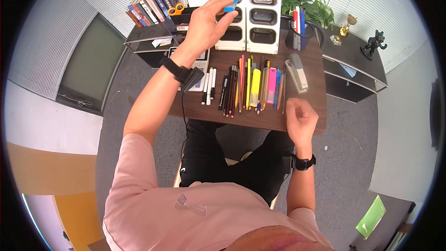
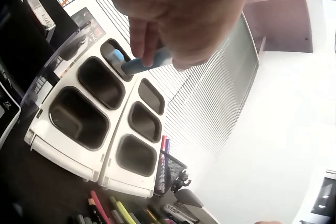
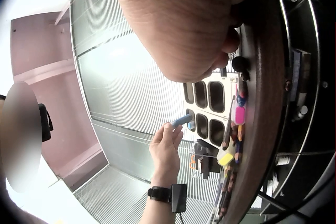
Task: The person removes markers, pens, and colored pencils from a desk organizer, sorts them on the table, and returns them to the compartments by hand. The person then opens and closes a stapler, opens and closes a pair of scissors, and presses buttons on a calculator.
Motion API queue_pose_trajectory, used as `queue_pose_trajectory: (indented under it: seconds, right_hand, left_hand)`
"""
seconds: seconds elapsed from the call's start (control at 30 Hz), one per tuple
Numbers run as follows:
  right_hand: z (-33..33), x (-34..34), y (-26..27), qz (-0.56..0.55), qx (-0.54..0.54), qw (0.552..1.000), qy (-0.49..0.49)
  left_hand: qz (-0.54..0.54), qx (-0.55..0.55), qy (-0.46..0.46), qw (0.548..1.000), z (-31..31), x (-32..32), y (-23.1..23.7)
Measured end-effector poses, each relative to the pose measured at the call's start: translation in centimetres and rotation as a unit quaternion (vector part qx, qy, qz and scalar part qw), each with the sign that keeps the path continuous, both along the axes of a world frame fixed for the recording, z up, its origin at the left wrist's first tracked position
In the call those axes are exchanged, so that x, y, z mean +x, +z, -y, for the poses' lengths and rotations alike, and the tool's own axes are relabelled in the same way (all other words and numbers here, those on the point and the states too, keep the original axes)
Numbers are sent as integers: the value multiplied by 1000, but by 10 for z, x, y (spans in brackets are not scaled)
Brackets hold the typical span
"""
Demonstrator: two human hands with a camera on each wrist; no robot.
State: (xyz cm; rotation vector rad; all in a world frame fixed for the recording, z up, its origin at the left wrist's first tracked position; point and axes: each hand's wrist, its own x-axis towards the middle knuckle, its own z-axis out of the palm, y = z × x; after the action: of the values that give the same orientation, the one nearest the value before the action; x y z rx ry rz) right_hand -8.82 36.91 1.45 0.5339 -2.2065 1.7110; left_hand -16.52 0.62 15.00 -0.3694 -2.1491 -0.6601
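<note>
As the left hand (image 1: 209, 24) pinches a chunky blue marker (image 1: 229, 8) end-first, apparently to suit the far pocket's narrow mouth, at a white plastic three-pocket rack (image 1: 231, 45), the right hand (image 1: 302, 120), loosely curled, seemingly empty, rests near the dark-brown table's (image 1: 317, 74) edge.

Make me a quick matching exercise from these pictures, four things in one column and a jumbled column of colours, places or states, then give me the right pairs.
Things:
1. Blue object
2. Stapler
3. Right hand
4. Trophy

Descriptions:
A. Gold, on the cabinet at the right
B. Near the edge of the table closest to the person
C. Held by the left hand
D. Grey, lying to the right of the pencils

Right pairs: 1-C, 2-D, 3-B, 4-A
</note>
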Motion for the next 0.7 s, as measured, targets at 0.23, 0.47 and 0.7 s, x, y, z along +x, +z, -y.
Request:
queue_pose_trajectory:
  seconds: [0.23,0.47,0.7]
  right_hand:
    - [0,-1,4,-14,18,1000,0]
    - [0,-2,-3,-2,9,1000,2]
    - [0,0,0,-3,16,1000,-11]
  left_hand:
    - [96,3,53,994,18,-34,3]
    - [124,-31,34,991,13,-38,25]
    - [106,-36,108,988,-9,-2,31]
